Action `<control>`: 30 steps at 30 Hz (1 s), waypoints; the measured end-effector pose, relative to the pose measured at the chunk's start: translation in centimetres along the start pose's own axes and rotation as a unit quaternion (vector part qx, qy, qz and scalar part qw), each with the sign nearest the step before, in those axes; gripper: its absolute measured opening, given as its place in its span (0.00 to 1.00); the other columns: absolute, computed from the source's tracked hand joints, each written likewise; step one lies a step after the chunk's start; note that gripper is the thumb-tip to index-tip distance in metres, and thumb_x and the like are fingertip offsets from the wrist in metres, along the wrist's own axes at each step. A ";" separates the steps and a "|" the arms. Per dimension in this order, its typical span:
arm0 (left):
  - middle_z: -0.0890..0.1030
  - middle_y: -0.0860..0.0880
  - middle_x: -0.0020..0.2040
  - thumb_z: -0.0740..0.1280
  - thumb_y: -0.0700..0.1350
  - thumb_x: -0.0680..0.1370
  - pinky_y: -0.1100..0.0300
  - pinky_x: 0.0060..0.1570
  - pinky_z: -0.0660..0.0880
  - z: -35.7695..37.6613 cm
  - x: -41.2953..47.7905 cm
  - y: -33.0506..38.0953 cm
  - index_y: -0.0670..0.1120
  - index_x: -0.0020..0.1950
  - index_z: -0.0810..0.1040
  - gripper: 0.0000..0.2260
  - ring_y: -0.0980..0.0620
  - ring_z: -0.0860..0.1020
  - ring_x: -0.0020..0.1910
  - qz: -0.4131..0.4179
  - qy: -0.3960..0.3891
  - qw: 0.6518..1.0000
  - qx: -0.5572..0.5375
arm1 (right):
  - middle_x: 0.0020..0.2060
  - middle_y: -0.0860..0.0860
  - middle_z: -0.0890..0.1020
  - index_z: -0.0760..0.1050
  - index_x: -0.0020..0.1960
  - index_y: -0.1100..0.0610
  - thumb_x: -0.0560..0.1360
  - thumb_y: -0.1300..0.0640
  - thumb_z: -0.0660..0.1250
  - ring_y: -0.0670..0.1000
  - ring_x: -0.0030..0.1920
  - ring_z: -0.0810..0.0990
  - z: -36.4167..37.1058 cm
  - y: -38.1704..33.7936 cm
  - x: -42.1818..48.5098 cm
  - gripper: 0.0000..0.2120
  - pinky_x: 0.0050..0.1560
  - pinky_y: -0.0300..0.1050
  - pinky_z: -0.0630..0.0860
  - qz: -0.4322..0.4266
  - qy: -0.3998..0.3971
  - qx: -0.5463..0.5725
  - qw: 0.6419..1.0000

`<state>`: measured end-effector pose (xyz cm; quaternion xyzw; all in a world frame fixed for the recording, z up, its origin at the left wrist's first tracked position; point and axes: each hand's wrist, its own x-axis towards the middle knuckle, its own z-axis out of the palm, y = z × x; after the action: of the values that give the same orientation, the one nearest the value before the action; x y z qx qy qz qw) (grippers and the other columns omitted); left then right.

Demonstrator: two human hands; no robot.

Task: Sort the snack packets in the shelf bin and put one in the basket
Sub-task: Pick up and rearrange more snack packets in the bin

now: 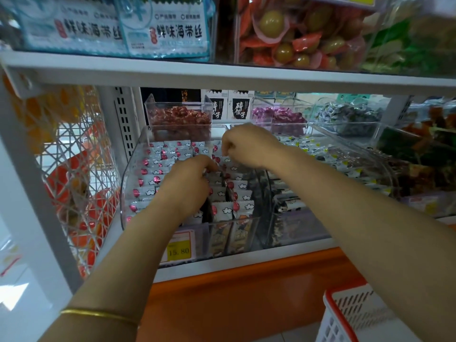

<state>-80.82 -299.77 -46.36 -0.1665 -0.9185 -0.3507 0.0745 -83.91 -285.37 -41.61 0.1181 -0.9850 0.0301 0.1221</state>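
A clear plastic shelf bin (128,174) holds rows of small white snack packets (160,159) printed with red dots and clouds. My left hand (187,183) reaches into the middle of the bin, fingers curled down onto the packets. My right hand (244,146) is further back in the same bin, fingertips pinched over the packets near the back row. Whether either hand truly grips a packet is hidden by the fingers. A white basket with a red rim (345,314) shows at the bottom right, below the shelf.
A yellow price tag (179,250) reading 15.80 sits on the bin's front. A neighbouring clear bin (385,169) to the right holds black-and-white packets. Behind stand bins of red sweets (180,117) and purple sweets (278,117). The upper shelf (222,72) overhangs closely.
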 end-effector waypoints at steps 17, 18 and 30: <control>0.76 0.43 0.60 0.56 0.33 0.78 0.72 0.25 0.65 -1.0 -0.2 -0.2 0.47 0.60 0.76 0.17 0.54 0.70 0.35 0.014 0.056 0.997 -0.049 | 0.44 0.56 0.78 0.68 0.46 0.58 0.76 0.64 0.59 0.56 0.44 0.77 0.0 0.7 -0.2 0.03 0.42 0.47 0.74 0.003 0.099 0.020 0.995; 0.76 0.44 0.60 0.56 0.34 0.78 0.72 0.26 0.65 -1.1 -0.3 -0.2 0.47 0.60 0.76 0.16 0.54 0.70 0.36 0.018 0.070 0.996 -0.053 | 0.43 0.56 0.78 0.68 0.47 0.59 0.77 0.64 0.59 0.56 0.42 0.77 -0.1 0.8 -0.9 0.01 0.41 0.47 0.74 0.011 0.141 0.029 0.990; 0.80 0.53 0.49 0.62 0.47 0.79 0.60 0.43 0.78 -1.9 -3.1 1.6 0.46 0.69 0.69 0.18 0.53 0.80 0.42 0.033 0.042 0.985 -0.162 | 0.37 0.54 0.77 0.64 0.42 0.54 0.80 0.63 0.57 0.48 0.27 0.79 -0.6 0.8 -11.0 0.10 0.30 0.46 0.80 0.131 0.287 0.448 0.837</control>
<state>-77.36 -300.74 -44.73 -0.1915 -0.8398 -0.4987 0.0969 -73.63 -282.11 -43.75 0.0153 -0.7909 0.5161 0.3284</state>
